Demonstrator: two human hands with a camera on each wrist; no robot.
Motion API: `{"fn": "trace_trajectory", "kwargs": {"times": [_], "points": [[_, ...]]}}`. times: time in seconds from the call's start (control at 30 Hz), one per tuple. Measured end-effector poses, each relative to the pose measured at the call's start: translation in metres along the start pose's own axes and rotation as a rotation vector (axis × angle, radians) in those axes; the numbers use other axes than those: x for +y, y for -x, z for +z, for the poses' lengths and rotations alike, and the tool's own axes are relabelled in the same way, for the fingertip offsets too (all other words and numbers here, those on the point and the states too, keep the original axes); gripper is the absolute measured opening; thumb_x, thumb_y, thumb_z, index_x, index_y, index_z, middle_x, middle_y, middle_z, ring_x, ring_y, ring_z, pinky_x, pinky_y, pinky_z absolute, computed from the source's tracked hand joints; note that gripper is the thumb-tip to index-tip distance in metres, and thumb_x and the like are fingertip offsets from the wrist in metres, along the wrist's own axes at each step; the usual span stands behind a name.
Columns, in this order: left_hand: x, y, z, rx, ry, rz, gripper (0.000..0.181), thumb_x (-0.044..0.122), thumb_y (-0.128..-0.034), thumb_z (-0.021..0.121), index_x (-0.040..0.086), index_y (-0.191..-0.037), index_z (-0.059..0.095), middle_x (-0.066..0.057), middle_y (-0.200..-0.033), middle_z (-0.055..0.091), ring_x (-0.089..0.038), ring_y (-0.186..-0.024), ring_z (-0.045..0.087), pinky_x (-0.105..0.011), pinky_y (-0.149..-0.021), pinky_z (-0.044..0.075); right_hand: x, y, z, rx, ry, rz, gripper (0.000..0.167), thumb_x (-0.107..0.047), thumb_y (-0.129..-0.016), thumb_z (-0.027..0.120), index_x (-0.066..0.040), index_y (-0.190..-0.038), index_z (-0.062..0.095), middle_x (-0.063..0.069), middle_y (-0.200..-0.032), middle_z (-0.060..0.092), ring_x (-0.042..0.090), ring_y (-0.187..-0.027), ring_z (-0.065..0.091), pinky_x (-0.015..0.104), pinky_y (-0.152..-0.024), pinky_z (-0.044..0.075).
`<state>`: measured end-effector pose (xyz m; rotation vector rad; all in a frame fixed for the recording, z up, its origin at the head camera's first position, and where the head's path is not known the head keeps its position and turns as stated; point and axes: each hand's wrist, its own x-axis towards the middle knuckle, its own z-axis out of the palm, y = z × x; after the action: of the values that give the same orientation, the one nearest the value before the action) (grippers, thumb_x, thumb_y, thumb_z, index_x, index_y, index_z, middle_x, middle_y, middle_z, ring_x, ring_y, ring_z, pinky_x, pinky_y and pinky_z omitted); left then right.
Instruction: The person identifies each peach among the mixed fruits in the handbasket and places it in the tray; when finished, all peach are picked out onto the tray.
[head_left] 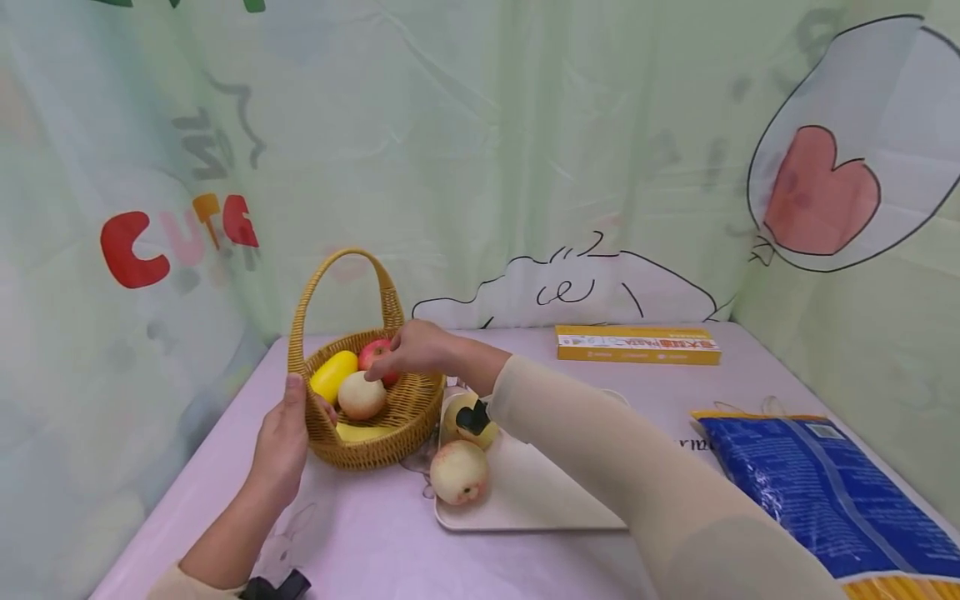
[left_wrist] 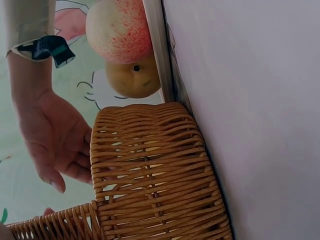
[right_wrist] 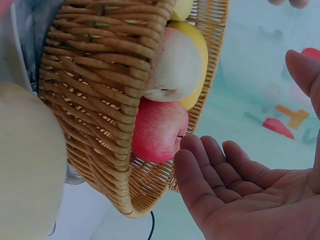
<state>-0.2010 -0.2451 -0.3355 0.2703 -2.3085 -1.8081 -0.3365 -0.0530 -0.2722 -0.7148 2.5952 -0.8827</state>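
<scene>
A wicker basket (head_left: 367, 454) with a tall arched handle stands on the left part of the table. My left hand (head_left: 281, 446) grips its side at the base of the handle, thumb outside. Inside are a red apple (right_wrist: 160, 130), a pale peach (head_left: 362, 395), an elongated yellow fruit (head_left: 334, 377) and another yellow piece (head_left: 363, 433) by the near wall. Over the basket is my right hand (head_left: 420, 347), its palm empty in the right wrist view. Its slightly bent fingertips (right_wrist: 187, 145) lie at the apple; whether they touch it I cannot tell.
Right of the basket, a pale tray (head_left: 540, 500) bears a blushed peach (head_left: 459, 472) and a round yellowish fruit (head_left: 457, 412). A yellow pasta box (head_left: 637, 345) lies at the back. At the right lies a blue bag (head_left: 817, 475). Printed curtains enclose the table.
</scene>
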Motion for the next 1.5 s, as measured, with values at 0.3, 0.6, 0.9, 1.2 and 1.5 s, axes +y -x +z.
{"fn": "trace_trajectory", "kwargs": {"times": [0.3, 0.6, 0.9, 1.2, 1.5], "points": [[0.000, -0.003, -0.001, 0.013, 0.020, 0.003, 0.075, 0.067, -0.1060, 0.024, 0.002, -0.102, 0.061, 0.000, -0.092, 0.062, -0.018, -0.100, 0.056, -0.035, -0.104, 0.036, -0.003, -0.021, 0.001, -0.002, -0.025, 0.003, 0.063, -0.048, -0.083, 0.085, -0.018, -0.053, 0.039, -0.007, -0.056, 0.025, 0.012, -0.053, 0.025, 0.028, -0.052, 0.024], [-0.001, -0.003, 0.004, 0.022, 0.015, 0.004, 0.075, 0.067, -0.1062, 0.023, 0.002, -0.100, 0.061, -0.001, -0.092, 0.063, -0.019, -0.100, 0.056, -0.034, -0.101, 0.038, 0.000, -0.045, 0.010, 0.007, 0.013, 0.059, 0.058, -0.051, -0.079, 0.086, -0.017, -0.060, 0.043, -0.004, -0.067, 0.032, 0.014, -0.065, 0.038, 0.027, -0.058, 0.031], [-0.002, -0.003, 0.003, 0.019, -0.007, 0.014, 0.076, 0.066, -0.1065, 0.022, 0.001, -0.105, 0.062, -0.004, -0.097, 0.062, -0.023, -0.105, 0.054, -0.039, -0.105, 0.037, -0.007, -0.055, 0.021, -0.032, 0.065, 0.030, 0.051, -0.052, -0.080, 0.084, -0.017, -0.068, 0.049, -0.003, -0.075, 0.038, 0.014, -0.072, 0.043, 0.028, -0.063, 0.037], [-0.002, -0.006, 0.002, 0.030, -0.006, 0.020, 0.074, 0.064, -0.1076, 0.024, 0.001, -0.103, 0.062, -0.003, -0.096, 0.064, -0.019, -0.100, 0.057, -0.026, -0.096, 0.042, -0.017, -0.060, 0.028, -0.078, 0.160, 0.009, 0.055, -0.056, -0.080, 0.082, -0.009, -0.104, 0.066, 0.001, -0.092, 0.062, 0.017, -0.084, 0.060, 0.030, -0.076, 0.052], [-0.003, -0.005, 0.003, 0.029, -0.020, 0.029, 0.074, 0.065, -0.1074, 0.023, 0.001, -0.105, 0.060, -0.007, -0.099, 0.062, -0.023, -0.103, 0.054, -0.036, -0.101, 0.040, -0.025, -0.065, 0.040, -0.197, 0.206, 0.027, 0.053, -0.048, -0.080, 0.086, -0.008, -0.107, 0.063, 0.002, -0.092, 0.058, 0.018, -0.087, 0.059, 0.026, -0.074, 0.050]]}}
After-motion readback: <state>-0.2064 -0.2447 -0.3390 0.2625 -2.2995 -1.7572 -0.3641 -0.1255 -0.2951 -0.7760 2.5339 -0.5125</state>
